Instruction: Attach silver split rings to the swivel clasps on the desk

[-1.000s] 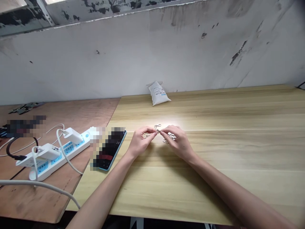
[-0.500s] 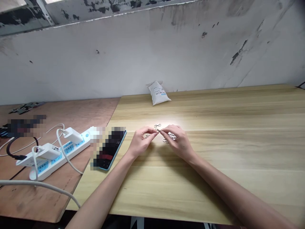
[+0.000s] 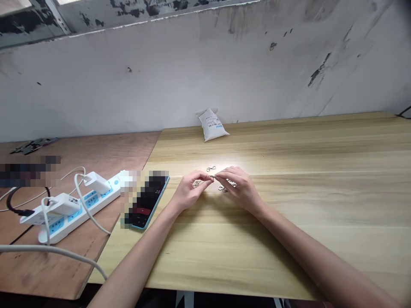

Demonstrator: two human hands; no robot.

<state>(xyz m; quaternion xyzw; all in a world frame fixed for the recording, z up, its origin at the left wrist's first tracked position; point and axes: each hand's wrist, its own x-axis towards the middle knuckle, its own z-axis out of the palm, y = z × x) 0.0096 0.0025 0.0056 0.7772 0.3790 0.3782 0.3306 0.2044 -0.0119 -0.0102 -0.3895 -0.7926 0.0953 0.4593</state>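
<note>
My left hand (image 3: 190, 189) and my right hand (image 3: 239, 187) meet over the wooden table, thumbs and fingers pinched at a small metal key ring clasp (image 3: 212, 176). The fingertips cover part of it, so its exact shape is hard to make out. Just beyond the fingers lies another metal clasp with a ring (image 3: 211, 168). Metal rings (image 3: 197, 183) show behind my left hand. Beside and beneath my right hand is a small pile of similar metal pieces (image 3: 222, 188), partly hidden by the fingers.
A white plastic packet (image 3: 213, 126) with a printed label rests near the wall. Left of my hands lies a phone (image 3: 146, 203), partly pixelated. A white power strip (image 3: 90, 205) with plugged-in chargers and cables stands on the adjoining brown table (image 3: 128, 149).
The right fingers have shifted slightly on the clasp, uncovering a little more of the pile beside them. The left hand keeps its pinch. The view has moved slightly.
</note>
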